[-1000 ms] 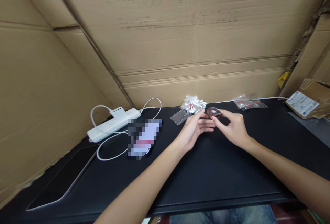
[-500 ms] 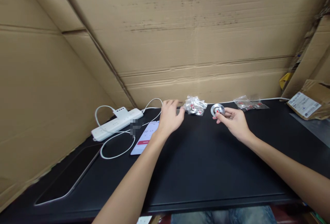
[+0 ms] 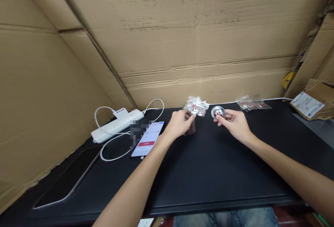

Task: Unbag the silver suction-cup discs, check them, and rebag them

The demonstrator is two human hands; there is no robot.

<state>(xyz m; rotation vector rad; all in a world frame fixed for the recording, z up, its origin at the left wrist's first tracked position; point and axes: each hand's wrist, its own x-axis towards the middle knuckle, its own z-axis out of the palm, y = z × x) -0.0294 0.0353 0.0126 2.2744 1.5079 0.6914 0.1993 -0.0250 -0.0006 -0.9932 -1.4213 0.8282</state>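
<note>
My right hand pinches a round silver metal disc with a raised centre and a red spot, tilted towards me above the table. My left hand has its thumb and fingers closed on a small clear plastic bag, part of which hangs below the fingers. At those fingertips shows a shiny silver and red piece; I cannot tell whether it lies in this bag or in the pile behind. That pile of clear bags with silver and red parts rests against the back wall.
More clear bags lie at the back right, near a cardboard box. On the left are a lit phone, a white power strip with looping cables, and a dark tablet-like slab. Cardboard walls enclose the black table.
My left hand has moved right and down to the bag pile and closed on a clear bag. The right hand keeps the disc in nearly the same place.
</note>
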